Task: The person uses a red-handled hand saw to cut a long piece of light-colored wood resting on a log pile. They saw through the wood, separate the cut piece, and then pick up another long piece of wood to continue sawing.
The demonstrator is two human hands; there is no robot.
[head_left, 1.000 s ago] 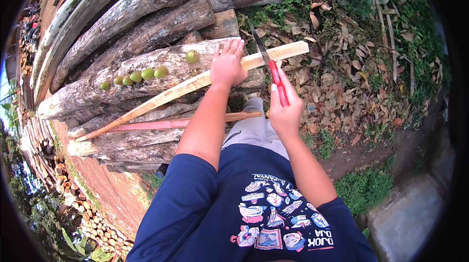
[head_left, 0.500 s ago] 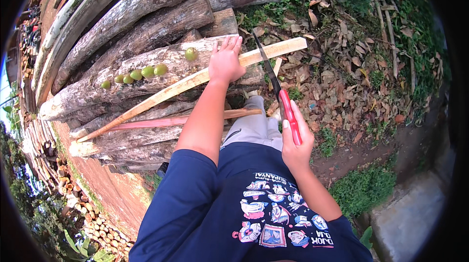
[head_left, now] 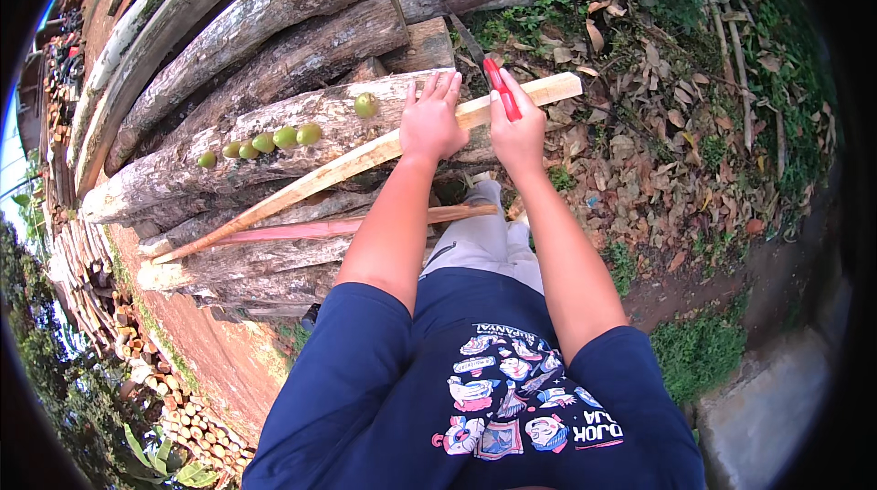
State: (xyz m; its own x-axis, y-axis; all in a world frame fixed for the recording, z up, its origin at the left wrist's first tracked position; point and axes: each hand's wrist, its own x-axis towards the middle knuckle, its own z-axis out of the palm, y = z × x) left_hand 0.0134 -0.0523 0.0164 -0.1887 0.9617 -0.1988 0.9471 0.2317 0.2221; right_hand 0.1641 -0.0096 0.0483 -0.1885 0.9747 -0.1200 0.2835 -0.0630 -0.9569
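A long pale strip of split wood lies slantwise across a bark-covered log. My left hand presses down on the strip and log, its fingers stretched forward and flat. Just to its right, my right hand is closed around the red handle of a hand saw. The saw's narrow dark blade points away from me, beyond the strip. My right hand hides where the saw meets the wood. Several green fruits sit in a row on the log, and a single green fruit rests nearer my left hand.
More logs are stacked beyond and to the left. A reddish strip of wood lies below the pale one, close to my legs. Dry leaves and green plants cover the ground at right. Cut wood is piled at lower left.
My right hand has pushed the saw forward and slightly left, so the handle now reaches the pale strip. My left hand stays on the strip and log. The view has shifted slightly.
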